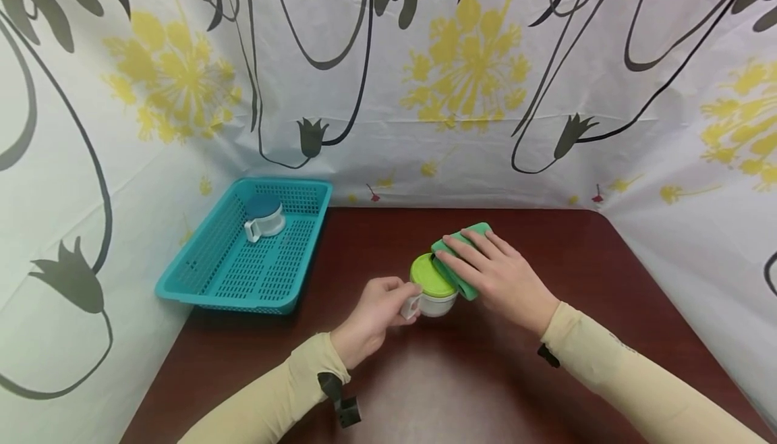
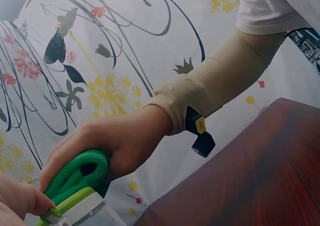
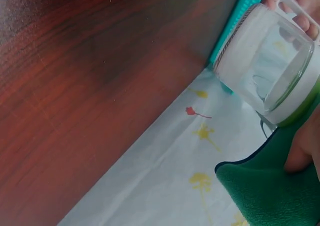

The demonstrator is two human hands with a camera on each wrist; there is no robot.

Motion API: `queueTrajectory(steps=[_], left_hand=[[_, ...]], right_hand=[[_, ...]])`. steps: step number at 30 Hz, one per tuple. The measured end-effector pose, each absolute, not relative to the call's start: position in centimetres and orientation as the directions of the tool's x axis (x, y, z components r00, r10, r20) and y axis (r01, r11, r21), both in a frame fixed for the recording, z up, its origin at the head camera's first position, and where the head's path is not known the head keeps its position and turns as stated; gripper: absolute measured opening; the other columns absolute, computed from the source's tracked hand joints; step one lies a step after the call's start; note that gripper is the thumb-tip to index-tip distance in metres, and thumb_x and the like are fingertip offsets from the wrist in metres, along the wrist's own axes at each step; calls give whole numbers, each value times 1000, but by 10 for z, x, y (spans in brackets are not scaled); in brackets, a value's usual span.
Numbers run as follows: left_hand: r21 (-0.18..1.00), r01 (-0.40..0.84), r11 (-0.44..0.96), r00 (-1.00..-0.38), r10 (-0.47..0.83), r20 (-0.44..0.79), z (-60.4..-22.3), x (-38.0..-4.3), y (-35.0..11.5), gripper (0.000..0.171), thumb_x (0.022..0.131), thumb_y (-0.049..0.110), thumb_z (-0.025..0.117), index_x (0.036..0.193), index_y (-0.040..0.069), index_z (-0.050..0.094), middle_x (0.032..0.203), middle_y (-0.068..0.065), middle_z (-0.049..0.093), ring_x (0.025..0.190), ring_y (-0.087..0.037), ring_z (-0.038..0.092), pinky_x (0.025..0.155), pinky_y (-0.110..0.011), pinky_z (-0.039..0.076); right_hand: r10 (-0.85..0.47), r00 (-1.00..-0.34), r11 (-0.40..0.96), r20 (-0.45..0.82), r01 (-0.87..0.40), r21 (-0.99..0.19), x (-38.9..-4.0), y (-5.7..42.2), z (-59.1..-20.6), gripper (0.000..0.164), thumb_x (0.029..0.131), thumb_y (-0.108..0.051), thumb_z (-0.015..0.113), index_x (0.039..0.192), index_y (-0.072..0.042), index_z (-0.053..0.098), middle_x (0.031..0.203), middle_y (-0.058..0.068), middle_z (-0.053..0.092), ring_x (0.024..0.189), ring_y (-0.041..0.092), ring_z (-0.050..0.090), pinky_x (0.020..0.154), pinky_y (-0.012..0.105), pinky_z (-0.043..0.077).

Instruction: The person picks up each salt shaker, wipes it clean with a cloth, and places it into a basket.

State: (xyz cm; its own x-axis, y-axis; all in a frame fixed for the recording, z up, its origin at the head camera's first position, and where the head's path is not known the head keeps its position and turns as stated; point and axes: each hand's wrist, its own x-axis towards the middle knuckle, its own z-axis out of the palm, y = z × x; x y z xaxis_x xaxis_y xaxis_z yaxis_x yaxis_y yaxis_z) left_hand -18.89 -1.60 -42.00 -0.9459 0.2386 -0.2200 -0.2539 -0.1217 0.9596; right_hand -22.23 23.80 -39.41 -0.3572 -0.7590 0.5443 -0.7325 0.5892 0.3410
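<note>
My left hand (image 1: 378, 312) grips the white handle of a clear seasoning jar (image 3: 260, 61) with a lime-green lid (image 1: 432, 276). In the right wrist view the jar appears tilted, its clear wall and white collar showing. My right hand (image 1: 494, 275) holds a folded green cloth (image 1: 464, 262) against the lid's right side, fingers spread over its top. From the left wrist the cloth (image 2: 77, 178) shows as a thick loop under the right hand's curled fingers, right at the lid's edge. The palm side of the right hand is hidden.
On the left of the dark red table (image 1: 376, 248) is a turquoise perforated basket (image 1: 303, 282). Inside it lies another jar (image 1: 265, 218) with a blue lid and white handle. A patterned white sheet (image 1: 376, 93) surrounds the table's back and sides.
</note>
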Motion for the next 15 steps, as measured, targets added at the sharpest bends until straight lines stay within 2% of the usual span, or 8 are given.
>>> queueTrajectory(steps=[4, 11, 15], left_hand=[[961, -249, -122, -947, 238, -215, -421, -190, -17, 21, 87, 17, 72, 77, 3, 61, 82, -17, 66, 73, -25, 67, 80, -48, 59], [962, -244, -126, -950, 232, -211, -421, -191, -19, 19, 88, 18, 72, 78, 4, 63, 81, -15, 64, 73, -25, 66, 76, -44, 60], [961, -244, -129, -950, 230, -211, -423, -192, -19, 20, 87, 18, 72, 77, 4, 62, 82, -16, 65, 73, -25, 66, 77, -44, 60]], right_hand=[[-741, -386, 618, 549, -713, 332, -224, 239, -395, 85, 69, 4, 72, 149, -15, 50, 151, 7, 49, 133, 37, 50, 104, 59, 42], [-684, -445, 646, 578, -738, 196, -221, 231, -396, 88, 68, 8, 69, 151, -16, 48, 150, 7, 49, 131, 36, 50, 104, 56, 44], [-670, -450, 648, 591, -742, 170, -220, 224, -397, 89, 67, 11, 66, 150, -17, 49, 151, 5, 48, 132, 34, 51, 106, 53, 43]])
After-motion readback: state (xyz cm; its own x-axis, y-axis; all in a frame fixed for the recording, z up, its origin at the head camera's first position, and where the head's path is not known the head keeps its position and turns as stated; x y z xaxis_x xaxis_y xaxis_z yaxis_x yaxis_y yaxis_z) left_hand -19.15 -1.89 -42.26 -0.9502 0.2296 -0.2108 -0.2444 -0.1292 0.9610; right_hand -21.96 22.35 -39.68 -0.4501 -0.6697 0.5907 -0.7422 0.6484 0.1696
